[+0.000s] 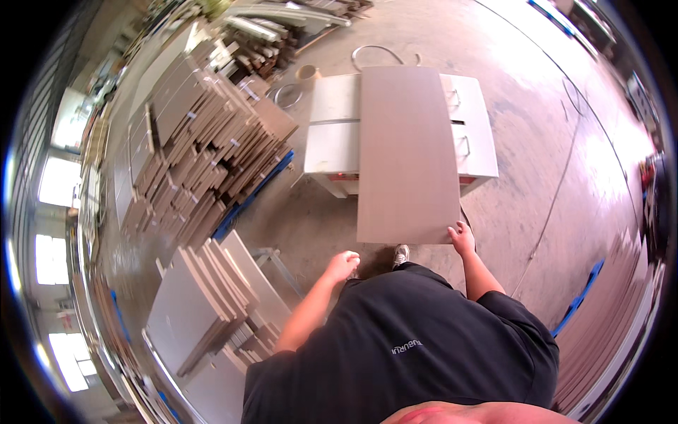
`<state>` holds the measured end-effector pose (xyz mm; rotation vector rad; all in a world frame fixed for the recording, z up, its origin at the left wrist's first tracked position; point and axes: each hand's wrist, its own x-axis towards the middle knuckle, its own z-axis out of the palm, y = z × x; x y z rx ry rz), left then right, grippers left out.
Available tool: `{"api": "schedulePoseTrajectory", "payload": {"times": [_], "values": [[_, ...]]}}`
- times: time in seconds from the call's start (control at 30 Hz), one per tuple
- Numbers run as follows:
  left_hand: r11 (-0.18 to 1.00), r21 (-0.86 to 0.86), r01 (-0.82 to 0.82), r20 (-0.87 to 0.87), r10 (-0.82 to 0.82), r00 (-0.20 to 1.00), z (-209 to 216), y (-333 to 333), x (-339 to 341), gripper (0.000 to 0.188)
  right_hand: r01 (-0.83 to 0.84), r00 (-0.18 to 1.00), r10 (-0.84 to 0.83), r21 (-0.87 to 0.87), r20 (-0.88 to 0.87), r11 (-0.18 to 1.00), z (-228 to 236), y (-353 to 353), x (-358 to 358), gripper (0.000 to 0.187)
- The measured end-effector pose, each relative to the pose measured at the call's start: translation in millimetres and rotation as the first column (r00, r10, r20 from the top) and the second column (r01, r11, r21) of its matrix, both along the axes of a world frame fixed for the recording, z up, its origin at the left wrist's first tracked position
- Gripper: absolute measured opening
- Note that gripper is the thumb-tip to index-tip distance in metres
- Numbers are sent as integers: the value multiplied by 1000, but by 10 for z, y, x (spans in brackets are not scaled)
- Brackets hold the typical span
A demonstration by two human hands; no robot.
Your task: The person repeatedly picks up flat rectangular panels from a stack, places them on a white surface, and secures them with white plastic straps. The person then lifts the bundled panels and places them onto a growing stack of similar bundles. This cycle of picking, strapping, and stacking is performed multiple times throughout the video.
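Observation:
A large grey-brown flat panel (408, 155) lies lengthwise over a white workbench (333, 148), its near end sticking out past the bench toward me. At the panel's near right corner is my right hand (462, 239), with the fingers closed on the edge. My left hand (342, 266) hangs just off the near left corner, apart from the panel. Its fingers are curled in, and whatever they may hold is hidden. Two metal handles (455, 97) show on the right part of the white top.
Stacked brown panels (191, 134) rise on the left above a blue pallet edge (254, 194). Nearer on my left stand grey boards (180, 297). More panels (607, 318) stand at the lower right. A cable (561, 184) runs along the concrete floor. Scrap strips (261, 32) lie at the back.

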<state>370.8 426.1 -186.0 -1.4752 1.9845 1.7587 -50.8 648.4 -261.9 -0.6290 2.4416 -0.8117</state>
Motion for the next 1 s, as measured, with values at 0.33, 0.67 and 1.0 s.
{"api": "schedulePoseTrajectory", "payload": {"times": [0.33,0.67,1.0], "values": [[513,218,-830,-202,856,476,-230,484,1808,18,-271,880,227,47,417,961,-63,-577,657,32],[-360,655,-665,-442,531,-723,743,-130,3887,35,-715,652,599,112,465,691,428,-1764,1710,31],[-482,767,-423,-289,329,-899,854,-641,4228,45,-813,514,758,-53,402,579,832,-2883,2680,34]]}}
